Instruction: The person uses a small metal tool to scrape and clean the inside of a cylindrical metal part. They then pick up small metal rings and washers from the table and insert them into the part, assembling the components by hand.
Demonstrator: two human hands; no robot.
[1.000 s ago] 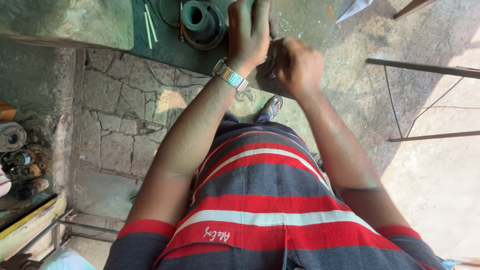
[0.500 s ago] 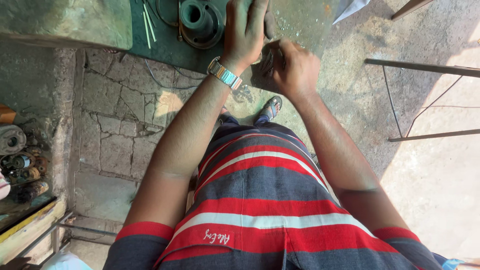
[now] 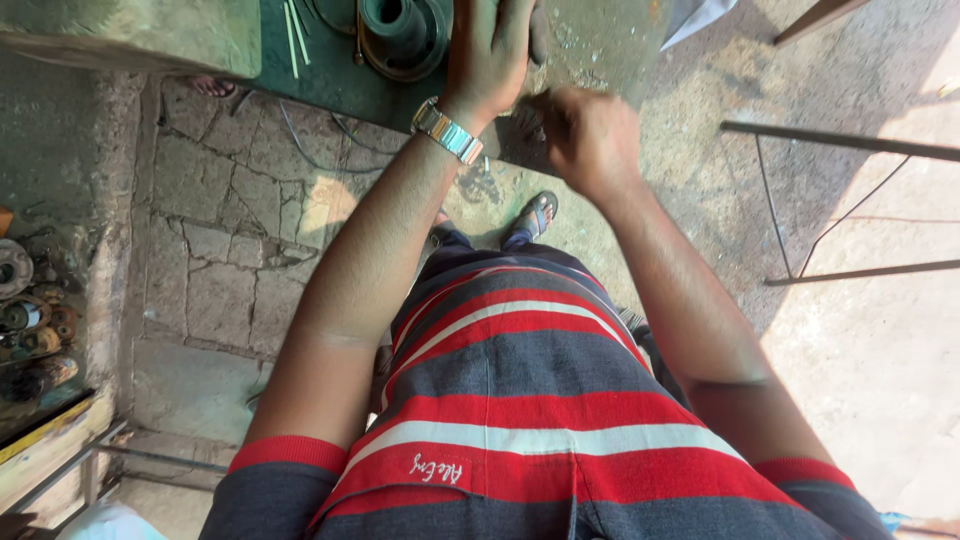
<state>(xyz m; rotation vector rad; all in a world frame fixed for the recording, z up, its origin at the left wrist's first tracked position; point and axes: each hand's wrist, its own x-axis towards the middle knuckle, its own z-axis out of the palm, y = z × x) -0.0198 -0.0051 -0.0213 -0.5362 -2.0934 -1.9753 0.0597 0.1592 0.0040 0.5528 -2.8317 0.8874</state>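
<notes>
From the head view, your left hand (image 3: 495, 55) lies flat and spread on the green-painted bench (image 3: 330, 80), fingers reaching toward its far edge, palm pressed on the worn, scratched metal surface just beside a dark round metal part (image 3: 400, 35) with a hollow centre and a raised rim. That round part sits near the far edge of the bench, close to your left thumb side; whether your hand touches it you cannot tell from here. A steel link wristwatch (image 3: 447, 131) circles your left wrist. Your right hand (image 3: 590, 135) is curled into a tight fist at the near edge of the bench, just right of your left wrist; something small seems pinched inside it, but the fingers hide it, so what it grips cannot be told. Two thin pale rods (image 3: 293, 35) lie side by side on the bench left of the round part. Below the bench edge the floor (image 3: 220, 230) is cracked, uneven stone slabs with a dark cable (image 3: 310, 150) trailing across. Your sandalled foot (image 3: 533, 215) shows beneath your arms, and your red, grey and white striped shirt (image 3: 520, 420) fills the lower view. At the left edge rusty round parts (image 3: 30, 320) crowd a shelf; at the right a thin metal frame (image 3: 830, 210) stands over sunlit concrete.
</notes>
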